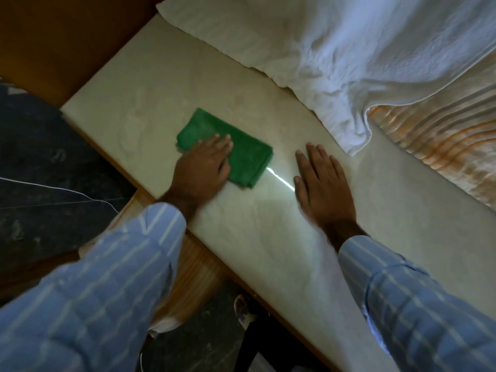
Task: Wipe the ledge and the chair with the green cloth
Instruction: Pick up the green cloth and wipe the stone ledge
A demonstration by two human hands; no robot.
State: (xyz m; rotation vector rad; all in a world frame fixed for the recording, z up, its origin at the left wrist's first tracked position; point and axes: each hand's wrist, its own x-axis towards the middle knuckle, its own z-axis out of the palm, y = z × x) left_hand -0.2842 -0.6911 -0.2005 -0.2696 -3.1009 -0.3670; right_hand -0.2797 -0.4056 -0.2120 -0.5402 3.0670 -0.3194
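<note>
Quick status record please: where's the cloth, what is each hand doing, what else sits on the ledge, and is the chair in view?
cloth: green cloth, folded, flat on the ledge
left hand: left hand palm down on the cloth's near edge, fingers extended
right hand: right hand flat on bare ledge, beside the cloth, not touching it
also on ledge: white towel, rumpled, along the far side
beyond towel: striped fabric
chair: not identifiable in this view
</note>
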